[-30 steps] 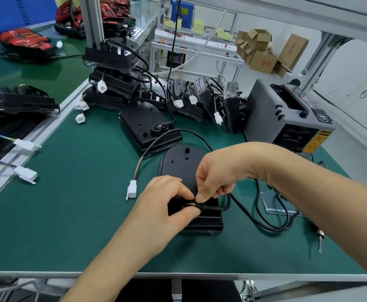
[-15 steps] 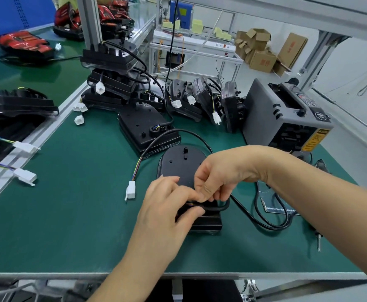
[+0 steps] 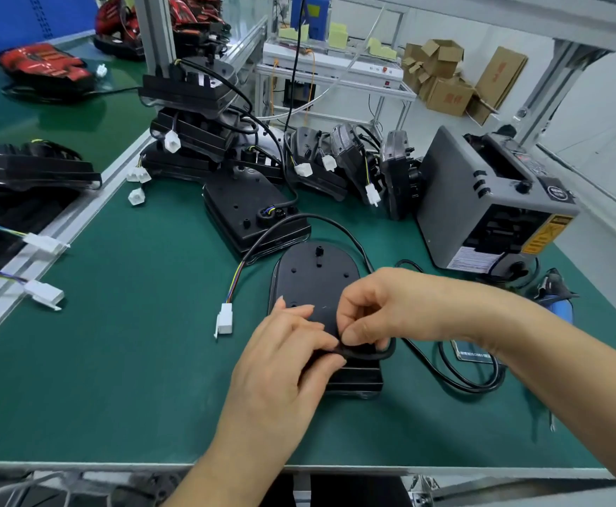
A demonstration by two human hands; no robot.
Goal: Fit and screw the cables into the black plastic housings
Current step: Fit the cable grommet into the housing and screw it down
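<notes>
both left hand (image 3: 280,364) and right hand (image 3: 386,309) fingers (image 3: 355,329) pinch cable (image 3: 385,356) on housing (image 3: 317,278), green mat (image 3: 116,360), boxes (image 3: 445,95) beyond

2 hands in view, both bare. Left hand (image 3: 280,364): broad back, knuckle creases faint, nails (image 3: 282,298) trimmed, with pale tips reaching just past fingertips. Right hand (image 3: 383,309): smooth back, rounded knuckles, soft folds at finger joints. Left forearm (image 3: 226,455): bare as far as bottom edge of frame, slim, even outline. Right forearm (image 3: 573,382): bare as far as right edge, wider toward camera, low bump at wrist bone. Dark patch (image 3: 335,492) at bottom edge, beside left forearm: clothing or not, cannot tell.
</notes>
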